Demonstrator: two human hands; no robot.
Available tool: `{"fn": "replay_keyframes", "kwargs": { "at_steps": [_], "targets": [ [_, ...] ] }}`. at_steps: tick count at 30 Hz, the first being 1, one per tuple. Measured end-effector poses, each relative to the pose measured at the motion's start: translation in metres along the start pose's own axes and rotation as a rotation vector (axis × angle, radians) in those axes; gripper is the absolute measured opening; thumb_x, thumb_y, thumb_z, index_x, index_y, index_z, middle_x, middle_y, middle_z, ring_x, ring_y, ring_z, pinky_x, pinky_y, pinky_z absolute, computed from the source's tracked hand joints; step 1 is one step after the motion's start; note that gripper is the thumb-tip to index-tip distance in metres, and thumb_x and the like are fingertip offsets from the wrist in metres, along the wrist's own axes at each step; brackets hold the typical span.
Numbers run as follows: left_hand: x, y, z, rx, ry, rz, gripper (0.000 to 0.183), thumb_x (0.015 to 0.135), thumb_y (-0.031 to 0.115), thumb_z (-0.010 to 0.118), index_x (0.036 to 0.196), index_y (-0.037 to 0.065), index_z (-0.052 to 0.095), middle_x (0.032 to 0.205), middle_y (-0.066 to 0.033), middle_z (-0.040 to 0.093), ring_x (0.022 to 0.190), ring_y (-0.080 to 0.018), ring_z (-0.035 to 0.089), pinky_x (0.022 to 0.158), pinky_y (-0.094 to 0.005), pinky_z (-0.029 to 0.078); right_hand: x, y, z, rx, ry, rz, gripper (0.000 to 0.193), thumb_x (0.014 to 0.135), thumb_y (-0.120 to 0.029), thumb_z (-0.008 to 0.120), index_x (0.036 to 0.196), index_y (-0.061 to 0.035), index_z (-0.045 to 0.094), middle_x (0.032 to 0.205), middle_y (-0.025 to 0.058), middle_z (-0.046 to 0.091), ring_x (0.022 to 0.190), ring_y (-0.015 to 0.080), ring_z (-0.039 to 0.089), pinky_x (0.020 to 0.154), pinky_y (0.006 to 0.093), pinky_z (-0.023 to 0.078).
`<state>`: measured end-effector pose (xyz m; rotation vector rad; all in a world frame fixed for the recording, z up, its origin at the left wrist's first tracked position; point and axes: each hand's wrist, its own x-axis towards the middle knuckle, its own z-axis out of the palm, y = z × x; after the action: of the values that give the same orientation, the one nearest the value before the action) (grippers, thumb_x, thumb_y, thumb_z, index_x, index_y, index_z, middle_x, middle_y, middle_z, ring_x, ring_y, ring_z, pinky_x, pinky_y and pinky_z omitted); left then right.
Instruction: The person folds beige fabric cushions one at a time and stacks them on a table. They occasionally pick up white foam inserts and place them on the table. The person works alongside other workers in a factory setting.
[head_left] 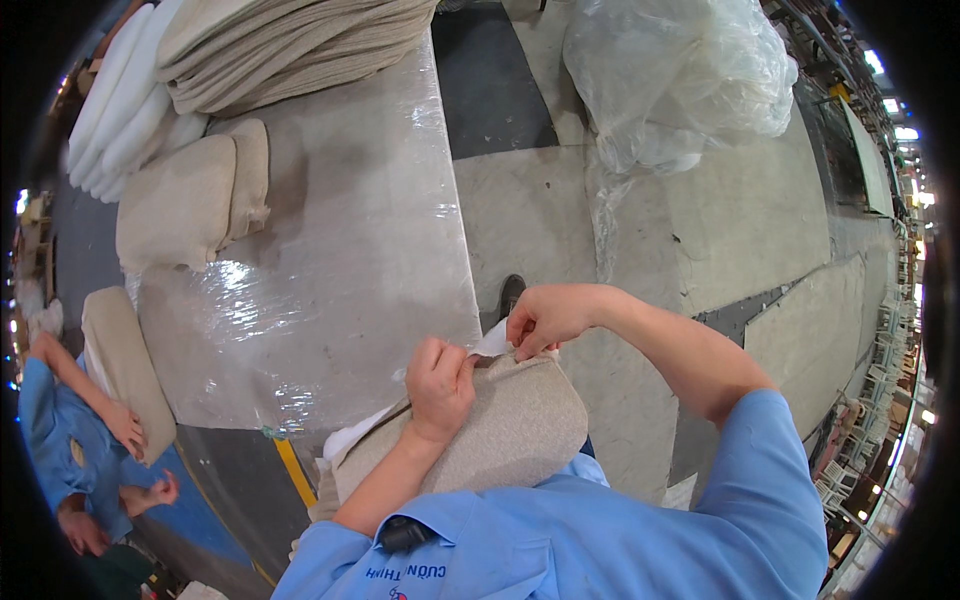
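A beige fabric cushion cover (515,425) lies against my front at the table's near edge. White padding (358,432) shows along its open edge on the left, and a white piece also sticks out between my hands. My left hand (438,388) is closed in a fist on the cover's edge. To its right, my right hand (548,318) pinches the same edge with thumb and fingers. A dark strip shows at the edge between the two hands. What lies under my fingertips is partly hidden.
A plastic-wrapped table (340,290) bears two beige covers (178,200), a tall stack of beige covers (300,50) and white pads (115,100). At left, a co-worker in blue handles a beige cushion (125,365). A clear plastic bag (680,80) stands on the floor beyond.
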<state>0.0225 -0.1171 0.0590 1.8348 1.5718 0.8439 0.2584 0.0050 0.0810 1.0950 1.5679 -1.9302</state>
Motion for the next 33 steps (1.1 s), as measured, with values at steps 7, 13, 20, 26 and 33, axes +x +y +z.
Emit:
{"fn": "replay_keyframes", "kwargs": {
  "at_steps": [7,13,20,26,33],
  "targets": [
    [0.003,-0.006,0.000,-0.110,-0.135,-0.086,0.014,0.086,0.007,0.080,0.089,0.003,0.067,0.090,-0.0126,0.059,0.081,-0.0335,0.061,0.071,-0.0430,0.048,0.008,0.010,0.018,-0.195,0.116,-0.156,0.024,0.097,-0.027,0.078,0.094,-0.0032,0.075,0.084,0.0082,0.070,0.073,0.0233,0.065,0.068,0.0414,0.051],
    [0.022,-0.018,-0.004,-0.270,-0.699,-0.300,0.032,0.100,0.030,0.072,0.120,0.004,0.072,0.114,-0.0139,0.068,0.104,-0.0303,0.066,0.090,-0.0402,0.052,-0.010,0.037,0.059,-0.194,0.537,-0.435,0.019,0.098,-0.020,0.074,0.096,-0.0017,0.074,0.094,0.0158,0.065,0.087,0.0381,0.068,0.076,0.0485,0.053],
    [0.050,-0.011,0.027,-0.377,-1.097,-0.256,0.035,0.107,0.032,0.067,0.131,0.007,0.069,0.117,-0.0088,0.070,0.105,-0.0195,0.063,0.095,-0.0354,0.051,-0.031,0.050,0.087,-0.069,0.712,-0.390,0.013,0.097,-0.014,0.074,0.096,-0.0013,0.074,0.095,0.0147,0.065,0.086,0.0367,0.068,0.076,0.0480,0.054],
    [0.072,0.000,0.047,-0.325,-1.246,-0.417,0.033,0.109,0.035,0.062,0.113,0.003,0.069,0.097,-0.0127,0.071,0.095,-0.0238,0.066,0.087,-0.0392,0.051,-0.016,0.075,0.105,0.078,0.886,-0.307,0.014,0.097,-0.015,0.075,0.098,-0.0013,0.077,0.098,0.0155,0.065,0.088,0.0357,0.068,0.079,0.0450,0.056],
    [0.062,-0.002,0.076,-0.124,-1.072,-0.413,0.033,0.105,0.032,0.062,0.103,-0.001,0.066,0.103,-0.0282,0.071,0.104,-0.0486,0.067,0.086,-0.0541,0.050,0.006,0.090,0.105,0.207,0.924,-0.116,0.021,0.096,-0.023,0.078,0.095,-0.0022,0.080,0.104,0.0137,0.068,0.095,0.0317,0.068,0.082,0.0423,0.056]
  ]
}}
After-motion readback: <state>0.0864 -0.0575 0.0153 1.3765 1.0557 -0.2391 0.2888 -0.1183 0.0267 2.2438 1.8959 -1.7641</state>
